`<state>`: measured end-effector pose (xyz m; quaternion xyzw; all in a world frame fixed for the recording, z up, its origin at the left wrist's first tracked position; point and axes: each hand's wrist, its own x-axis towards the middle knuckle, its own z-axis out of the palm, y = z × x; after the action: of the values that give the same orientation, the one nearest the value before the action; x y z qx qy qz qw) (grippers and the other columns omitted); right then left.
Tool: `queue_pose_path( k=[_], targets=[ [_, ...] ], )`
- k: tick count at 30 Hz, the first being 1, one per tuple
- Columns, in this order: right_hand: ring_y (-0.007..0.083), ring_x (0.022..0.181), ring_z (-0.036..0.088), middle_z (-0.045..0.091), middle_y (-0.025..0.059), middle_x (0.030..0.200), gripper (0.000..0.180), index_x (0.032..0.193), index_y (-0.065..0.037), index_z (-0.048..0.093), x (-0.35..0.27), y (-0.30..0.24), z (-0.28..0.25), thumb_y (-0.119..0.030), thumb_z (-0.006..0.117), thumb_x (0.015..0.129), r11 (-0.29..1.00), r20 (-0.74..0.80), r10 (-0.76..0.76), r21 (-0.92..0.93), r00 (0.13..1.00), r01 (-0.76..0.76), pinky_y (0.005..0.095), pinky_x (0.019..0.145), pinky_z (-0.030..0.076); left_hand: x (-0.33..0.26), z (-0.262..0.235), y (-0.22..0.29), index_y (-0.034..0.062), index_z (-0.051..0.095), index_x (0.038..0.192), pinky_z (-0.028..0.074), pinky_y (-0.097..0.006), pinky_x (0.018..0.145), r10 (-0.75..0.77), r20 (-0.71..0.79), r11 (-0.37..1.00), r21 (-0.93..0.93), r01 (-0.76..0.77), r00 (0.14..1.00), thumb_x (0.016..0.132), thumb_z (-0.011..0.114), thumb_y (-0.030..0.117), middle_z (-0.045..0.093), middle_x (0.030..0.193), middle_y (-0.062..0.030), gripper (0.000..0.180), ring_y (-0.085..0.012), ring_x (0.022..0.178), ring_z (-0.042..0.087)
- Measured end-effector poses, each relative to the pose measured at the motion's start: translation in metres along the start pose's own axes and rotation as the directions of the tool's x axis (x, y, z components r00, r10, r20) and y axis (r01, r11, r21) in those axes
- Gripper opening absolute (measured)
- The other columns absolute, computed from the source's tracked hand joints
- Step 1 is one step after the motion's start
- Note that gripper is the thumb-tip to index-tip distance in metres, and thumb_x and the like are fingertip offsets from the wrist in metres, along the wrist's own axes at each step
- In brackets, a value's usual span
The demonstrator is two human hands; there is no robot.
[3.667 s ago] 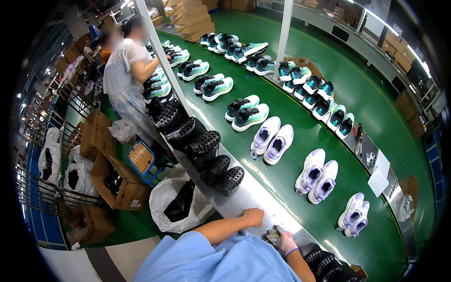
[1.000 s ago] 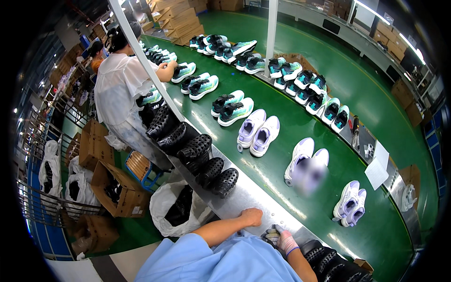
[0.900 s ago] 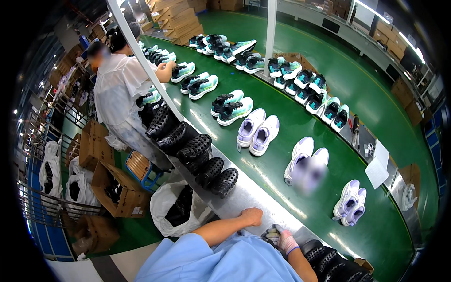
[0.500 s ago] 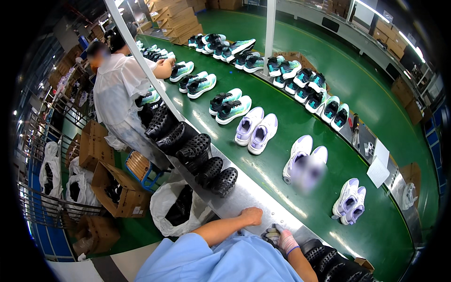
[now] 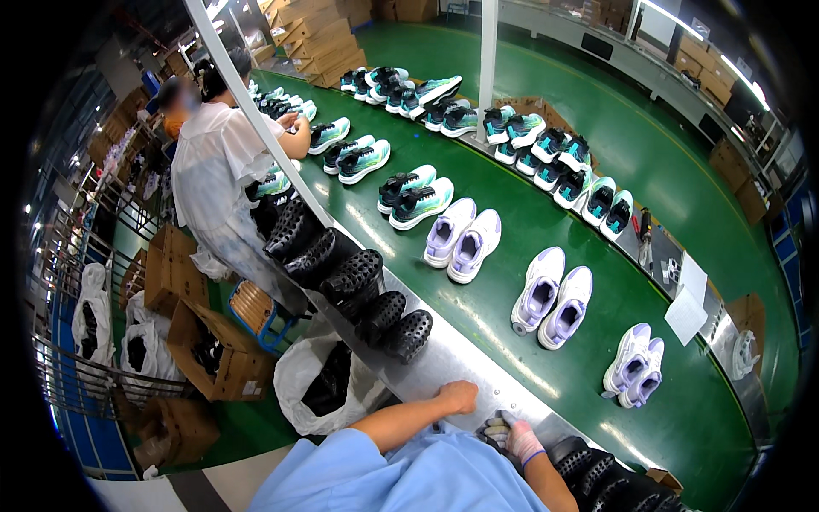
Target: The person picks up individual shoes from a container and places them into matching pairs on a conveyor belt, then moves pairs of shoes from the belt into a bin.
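My left hand point(image 5: 461, 397), bare and curled into a fist, rests on the metal edge point(image 5: 473, 363) of the green bench. Close to its right, my right hand point(image 5: 514, 437) lies on the same edge, in a thin glove with grey fingertips. Its fingers are bent, and nothing shows in them. Ahead on the green surface stand white-and-lilac sneakers in pairs: one pair point(image 5: 465, 241) at left, another point(image 5: 554, 299) in the middle and a third point(image 5: 633, 367) at right. Neither hand touches a shoe. Black perforated shoe lasts point(image 5: 408, 335) line the edge left of my fist.
More black lasts point(image 5: 589, 469) sit right of my glove. Teal-and-black sneakers point(image 5: 422, 203) stand farther left, and others point(image 5: 559, 162) line the far edge. A co-worker point(image 5: 217, 154) stands at left. Below are a white sack point(image 5: 294, 401) and an open carton point(image 5: 196, 350). Pliers point(image 5: 646, 239) lie at far right.
My hands keep their places on the edge. The co-worker's hands have shifted slightly. A smeared patch over the middle white-and-lilac pair is gone, and both shoes now show clearly.
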<state>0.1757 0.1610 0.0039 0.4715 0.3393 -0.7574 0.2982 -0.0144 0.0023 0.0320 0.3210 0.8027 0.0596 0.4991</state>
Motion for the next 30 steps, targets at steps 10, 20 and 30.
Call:
queue_pose_path(
  k=[10,20,30],
  targets=[
    [0.0260,0.072,0.072,0.075,0.0120,0.090,0.046,0.104,-0.004,0.070,-0.007,-0.004,0.006,-0.045,0.049,0.106,0.999,0.017,-0.004,0.053,1.000,0.003,0.0394,0.066,0.057,0.003,0.001,-0.002,-0.0037,0.073,0.111,0.055,-0.050,0.097,0.021,-0.010,1.000,0.010,-0.021,1.000,0.081,0.059,0.011,0.070,0.120,-0.0278,0.037,-0.0409,0.115,0.068],
    [0.0256,0.071,0.072,0.075,0.0130,0.088,0.047,0.106,-0.003,0.070,0.003,0.002,-0.003,-0.046,0.051,0.104,0.999,0.017,0.005,0.040,1.000,-0.006,0.0402,0.066,0.058,0.003,0.001,0.001,-0.0029,0.074,0.110,0.056,-0.050,0.096,0.016,-0.007,1.000,0.009,-0.016,1.000,0.081,0.059,0.011,0.070,0.117,-0.0281,0.035,-0.0419,0.113,0.069],
    [0.0258,0.069,0.071,0.075,0.0145,0.087,0.045,0.104,-0.003,0.070,0.003,0.002,-0.001,-0.046,0.056,0.100,1.000,-0.024,-0.006,0.017,1.000,0.006,0.0401,0.066,0.057,0.010,0.005,-0.002,-0.0034,0.074,0.110,0.056,-0.050,0.096,0.018,-0.005,1.000,0.009,-0.018,1.000,0.081,0.059,0.012,0.070,0.118,-0.0279,0.036,-0.0420,0.113,0.069]
  ],
)
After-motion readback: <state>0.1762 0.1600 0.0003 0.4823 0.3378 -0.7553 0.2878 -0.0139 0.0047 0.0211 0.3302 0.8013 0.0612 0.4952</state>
